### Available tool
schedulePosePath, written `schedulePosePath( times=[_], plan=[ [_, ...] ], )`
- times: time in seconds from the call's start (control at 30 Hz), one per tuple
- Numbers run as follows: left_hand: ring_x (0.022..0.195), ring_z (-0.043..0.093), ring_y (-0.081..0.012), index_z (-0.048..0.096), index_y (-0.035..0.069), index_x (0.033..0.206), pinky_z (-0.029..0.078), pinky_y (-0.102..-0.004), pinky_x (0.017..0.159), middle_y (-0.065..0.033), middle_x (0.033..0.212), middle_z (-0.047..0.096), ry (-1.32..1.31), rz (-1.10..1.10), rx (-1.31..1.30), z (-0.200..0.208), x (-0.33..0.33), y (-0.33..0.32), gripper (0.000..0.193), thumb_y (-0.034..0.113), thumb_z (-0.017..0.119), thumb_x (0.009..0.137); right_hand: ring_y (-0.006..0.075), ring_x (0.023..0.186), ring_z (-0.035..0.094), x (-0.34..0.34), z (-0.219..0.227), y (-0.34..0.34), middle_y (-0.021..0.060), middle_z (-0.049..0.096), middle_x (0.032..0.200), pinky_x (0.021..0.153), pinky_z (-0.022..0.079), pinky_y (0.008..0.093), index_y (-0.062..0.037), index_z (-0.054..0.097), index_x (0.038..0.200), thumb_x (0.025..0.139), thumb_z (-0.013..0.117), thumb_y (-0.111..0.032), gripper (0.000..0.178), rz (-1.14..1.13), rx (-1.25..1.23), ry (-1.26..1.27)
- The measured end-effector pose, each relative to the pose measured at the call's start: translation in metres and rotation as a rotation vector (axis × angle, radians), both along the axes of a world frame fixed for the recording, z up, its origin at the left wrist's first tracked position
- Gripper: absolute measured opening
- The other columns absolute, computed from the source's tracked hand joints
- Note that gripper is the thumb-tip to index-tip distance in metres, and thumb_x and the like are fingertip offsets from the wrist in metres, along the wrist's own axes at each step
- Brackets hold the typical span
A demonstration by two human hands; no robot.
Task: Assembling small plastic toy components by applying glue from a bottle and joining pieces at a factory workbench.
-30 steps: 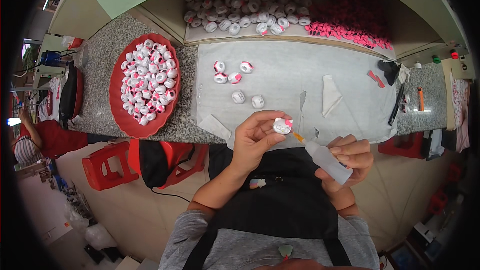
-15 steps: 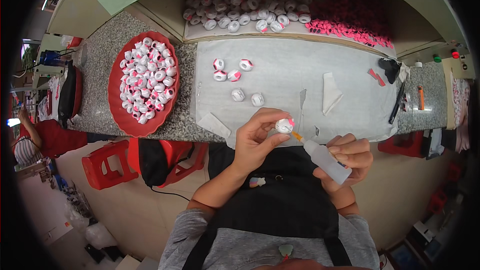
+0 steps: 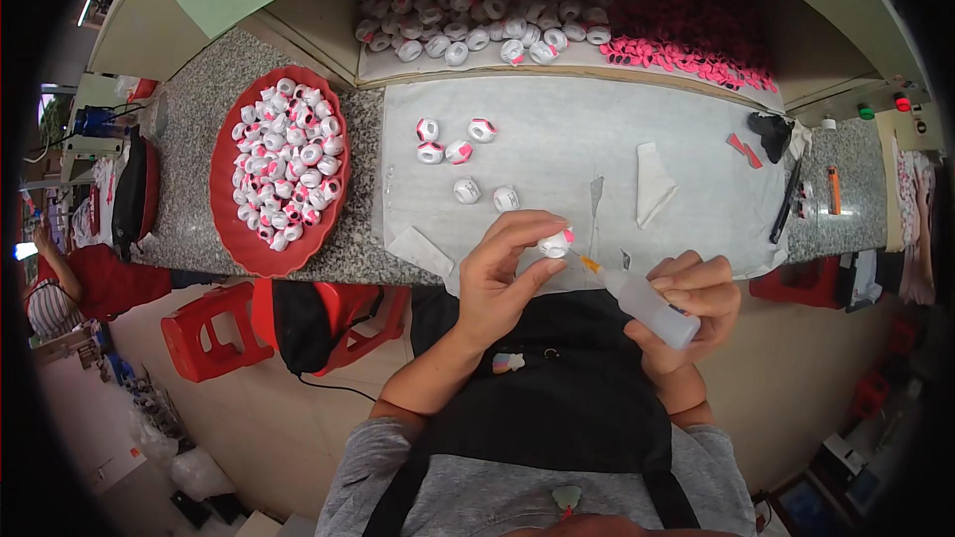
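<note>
**Glue tip met a small cap at the tabletop edge**

A small white-and-pink cap (image 3: 555,242) sat pinched in the fingertips of the left hand (image 3: 502,283), just over the near edge of the grey mat (image 3: 597,139). At its four o'clock, the right hand (image 3: 691,303) clenched a white squeeze bottle (image 3: 647,306), its orange nozzle touching the cap. Loose caps (image 3: 484,194) lay at eleven o'clock; a red tray (image 3: 231,229) full of caps stood at nine o'clock on the tabletop (image 3: 189,169).

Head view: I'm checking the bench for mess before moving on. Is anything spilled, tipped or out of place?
Nothing stands out. The red tray sits flat with its beads heaped inside, five beads lie loose on the grey mat, and no puddle shows beneath the squeeze bottle.
</note>
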State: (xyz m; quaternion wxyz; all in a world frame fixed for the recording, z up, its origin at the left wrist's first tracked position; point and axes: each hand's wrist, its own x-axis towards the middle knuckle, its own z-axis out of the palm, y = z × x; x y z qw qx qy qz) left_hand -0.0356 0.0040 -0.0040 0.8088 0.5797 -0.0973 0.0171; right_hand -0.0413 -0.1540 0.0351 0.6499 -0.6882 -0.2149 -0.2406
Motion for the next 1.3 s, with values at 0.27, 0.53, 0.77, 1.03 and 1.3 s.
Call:
schedulePosePath(
  times=[0.27, 0.53, 0.77, 1.03, 1.3],
  plan=[
    [0.095, 0.046, -0.019, 0.047, -0.004, 0.098, 0.036, -0.0279, 0.083, -0.0135, 0.1, 0.046, 0.054, 0.233, -0.091, 0.002, 0.01, 0.029, 0.034, -0.011, 0.053, 0.066, 0.0136, 0.066, 0.049, 0.076, 0.0, -0.03, 0.007, 0.044, 0.073, 0.054, 0.044, 0.023, -0.0026, 0.039, 0.08, 0.065, 0.056, 0.002, 0.023, 0.106, 0.025, 0.538],
    [0.089, 0.05, -0.0182, 0.044, -0.003, 0.102, 0.04, -0.029, 0.08, -0.0142, 0.099, 0.05, 0.064, 0.231, -0.081, 0.003, 0.004, 0.024, 0.036, -0.006, 0.055, 0.068, 0.0213, 0.069, 0.051, 0.173, -0.027, -0.026, 0.0082, 0.048, 0.073, 0.058, 0.041, 0.0267, -0.0045, 0.05, 0.085, 0.068, 0.055, 0.0, 0.019, -0.156, -0.833, 0.047],
    [0.089, 0.05, -0.0171, 0.044, -0.003, 0.102, 0.04, -0.0281, 0.079, -0.0133, 0.098, 0.05, 0.085, 0.255, -0.047, 0.003, 0.006, 0.03, 0.035, -0.006, 0.054, 0.068, 0.0262, 0.075, 0.051, 0.19, -0.018, -0.025, 0.0072, 0.048, 0.083, 0.063, 0.041, 0.0347, -0.0032, 0.052, 0.083, 0.053, 0.056, 0.008, 0.032, 0.013, -1.199, -0.011],
    [0.093, 0.048, -0.0166, 0.046, -0.003, 0.1, 0.037, -0.0258, 0.08, -0.0111, 0.1, 0.049, 0.119, 0.221, -0.136, 0.004, 0.006, 0.028, 0.034, -0.009, 0.054, 0.068, 0.0163, 0.071, 0.052, 0.157, -0.006, -0.017, 0.0063, 0.051, 0.077, 0.058, 0.042, 0.0231, -0.0023, 0.053, 0.083, 0.063, 0.055, 0.007, 0.023, 0.064, -0.615, 0.116],
    [0.093, 0.049, -0.0166, 0.046, -0.003, 0.101, 0.039, -0.0264, 0.079, -0.0123, 0.1, 0.049, 0.1, 0.114, -0.173, 0.003, 0.008, 0.011, 0.034, -0.01, 0.053, 0.068, 0.0164, 0.065, 0.051, 0.053, -0.005, 0.001, 0.0102, 0.051, 0.074, 0.055, 0.045, 0.0243, 0.0026, 0.054, 0.072, 0.065, 0.055, 0.008, 0.009, 0.293, 0.03, 0.531]
  ],
)
